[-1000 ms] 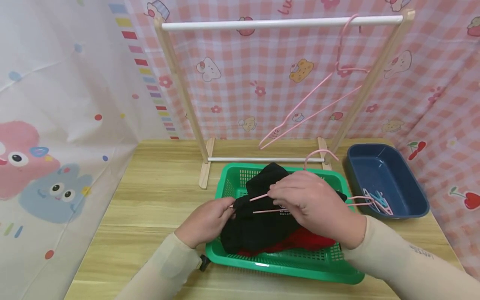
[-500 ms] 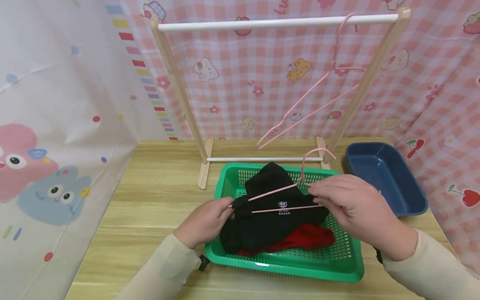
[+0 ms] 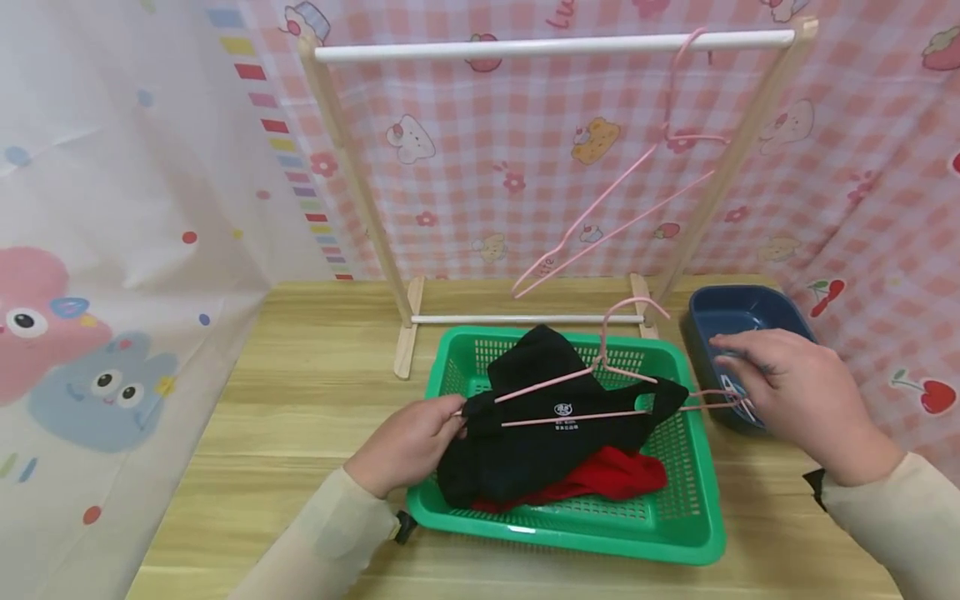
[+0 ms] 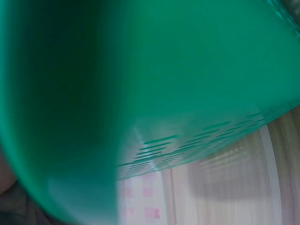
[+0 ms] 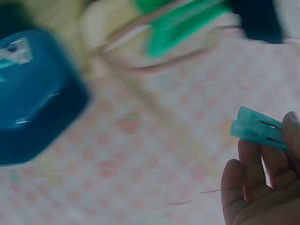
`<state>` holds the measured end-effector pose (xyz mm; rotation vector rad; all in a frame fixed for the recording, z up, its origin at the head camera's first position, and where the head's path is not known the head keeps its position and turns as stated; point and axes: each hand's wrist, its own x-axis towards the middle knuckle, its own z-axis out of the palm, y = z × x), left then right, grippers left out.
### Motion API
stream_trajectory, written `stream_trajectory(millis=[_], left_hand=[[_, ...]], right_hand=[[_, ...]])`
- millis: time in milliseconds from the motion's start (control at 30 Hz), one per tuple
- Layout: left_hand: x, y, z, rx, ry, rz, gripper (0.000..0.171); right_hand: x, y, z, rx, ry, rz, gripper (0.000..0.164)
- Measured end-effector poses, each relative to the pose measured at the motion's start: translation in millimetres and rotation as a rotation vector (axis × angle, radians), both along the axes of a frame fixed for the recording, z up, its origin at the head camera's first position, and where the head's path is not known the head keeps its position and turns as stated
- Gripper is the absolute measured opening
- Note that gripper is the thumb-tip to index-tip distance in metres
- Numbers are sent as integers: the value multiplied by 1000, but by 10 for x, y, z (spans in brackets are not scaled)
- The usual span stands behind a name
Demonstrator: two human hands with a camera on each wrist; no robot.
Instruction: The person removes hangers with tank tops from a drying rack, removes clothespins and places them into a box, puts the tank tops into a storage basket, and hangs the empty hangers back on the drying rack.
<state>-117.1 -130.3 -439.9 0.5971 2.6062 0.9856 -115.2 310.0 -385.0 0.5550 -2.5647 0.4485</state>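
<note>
A black sleeveless top (image 3: 540, 458) with a small white print lies in the green basket (image 3: 562, 546), its straps over a pink clothes hanger (image 3: 543, 386). My left hand (image 3: 405, 442) pinches the hanger's left end with the strap there. The right end of the hanger pokes out past the other strap. Over the dark blue basin (image 3: 705, 333) is my right hand (image 3: 813, 400); the right wrist view shows it pinching a teal clothespin (image 5: 258, 129) between thumb and fingers. In the left wrist view the basket wall (image 4: 211, 70) fills most of the picture, hiding the left fingers.
Red cloth (image 3: 622, 473) lies under the black top. Behind the basket stands a drying rack with a white rail (image 3: 525, 50), where another pink hanger (image 3: 600, 204) hangs. More clothespins (image 5: 18, 51) lie in the basin. Wooden tabletop (image 3: 300, 400) extends left.
My right hand has moved right, away from the hanger and over the basin, uncovering the hanger's right side and strap. My left hand keeps its pinch in nearly the same place.
</note>
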Motion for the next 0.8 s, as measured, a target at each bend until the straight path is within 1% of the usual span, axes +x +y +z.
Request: stream_trajectory(millis=[67,200,300,367,533,700,800], left_hand=[[-2,8,-1,2,-6,0,21],[0,14,5,3,-13,1,21],[-2,17,5,3,-9,0,21],[-1,17,8,2,-7,-1,21],[-1,18,8,-6,-3,-3,22],[-1,21,6,-20,5,-4,23],[-3,21,6,-19,7,-5,23]], right_hand=[[-57,128,-78,21,-76,-64,33],[-170,345,-255,37,-228,-146,33],[-237,464,-363,49,-310,-186,35],[-274,529,-434,55,-345,-194,37],[-352,658,-579,65,-378,-214,39],[-394,745,-704,73,-415,-224,42],[-411,789,-756,85,-465,-236,44]])
